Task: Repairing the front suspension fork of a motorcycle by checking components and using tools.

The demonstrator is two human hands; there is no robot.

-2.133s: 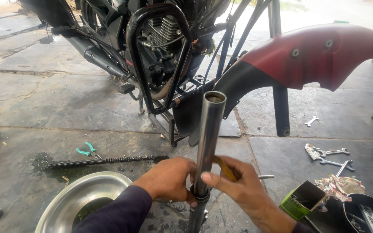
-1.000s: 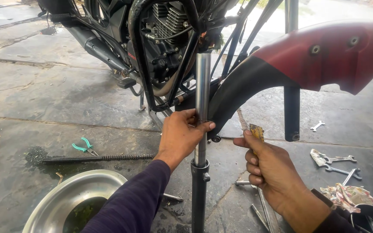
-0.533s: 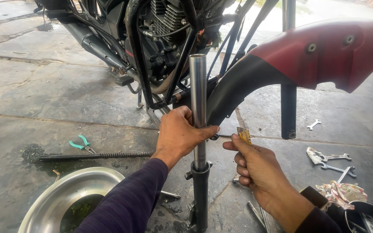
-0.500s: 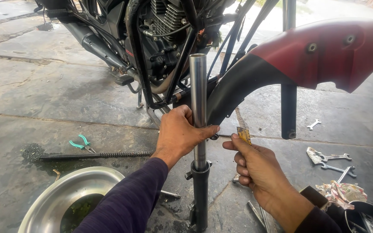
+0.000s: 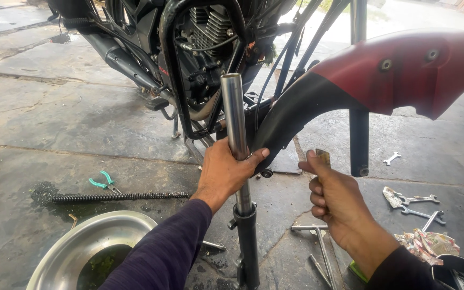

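Observation:
A shiny metal fork tube (image 5: 233, 115) stands upright on the concrete floor, its dark lower leg (image 5: 248, 241) below. My left hand (image 5: 226, 172) is wrapped around the tube at mid height. To the right, my right hand (image 5: 336, 201) is closed on a small tool with a yellowish handle tip (image 5: 323, 157) that sticks up above my thumb; its working end is hidden. The right hand is apart from the tube. A red and black mudguard (image 5: 393, 75) hangs just behind both hands.
A motorcycle (image 5: 189, 59) stands behind. A steel bowl (image 5: 71, 252) with dark liquid lies at lower left, beyond it a long coil spring (image 5: 119, 196) and green-handled pliers (image 5: 103, 182). Spanners (image 5: 417, 207) and rags (image 5: 425, 241) lie at right, metal rods (image 5: 323, 247) under my right hand.
My left hand has slid up from the tube's base to its middle. My right hand has let go of the tube and moved off to the right with the small tool.

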